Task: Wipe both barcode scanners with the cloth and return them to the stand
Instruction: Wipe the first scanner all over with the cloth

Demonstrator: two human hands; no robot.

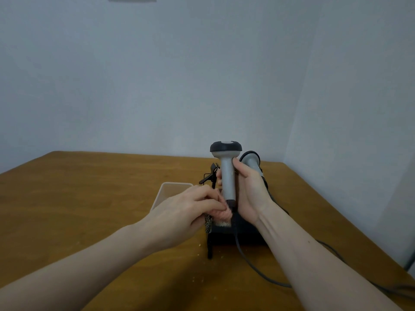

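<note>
Left hand [186,209] presses cloth [221,215] on scanner [228,171] gripped upright by right hand [249,189]; its trailing cable [253,263] could snag the stand [238,232].

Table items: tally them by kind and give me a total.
Barcode scanners: 2, one upright in the right hand at, one behind it at
Cloths: 1, pink, under the left hand at
Black stands: 1
Clear plastic trays: 1
Grey cables: 1
Total: 6
</note>
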